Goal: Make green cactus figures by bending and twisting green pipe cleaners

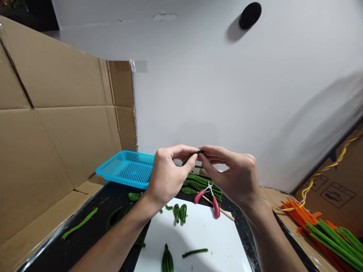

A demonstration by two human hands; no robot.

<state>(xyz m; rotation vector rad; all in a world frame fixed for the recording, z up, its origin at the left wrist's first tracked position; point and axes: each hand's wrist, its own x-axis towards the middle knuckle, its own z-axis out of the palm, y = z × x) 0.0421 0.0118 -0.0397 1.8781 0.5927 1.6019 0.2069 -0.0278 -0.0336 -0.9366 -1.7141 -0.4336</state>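
Both hands meet above the white board [224,236], pinching a dark green pipe cleaner [190,156] between thumbs and fingertips. My left hand [170,172] grips it from the left; my right hand [234,172] has its other end, mostly hidden by the fingers. Below, on the board, lie a pair of looped green pipe cleaner pieces [180,214], a leaf-shaped green piece [167,260] and a short green pipe cleaner length [195,252]. Pliers with red handles [216,207] rest at the board's far edge, over a thin wooden stick [227,215].
A blue perforated basket [124,172] stands at the back left beside a cardboard wall [70,83]. Behind the board lies a bundle of dark green pipe cleaners [198,182]. At right are orange stems [299,213] and bright green stems [331,238]. A light green strip [79,223] lies at left.
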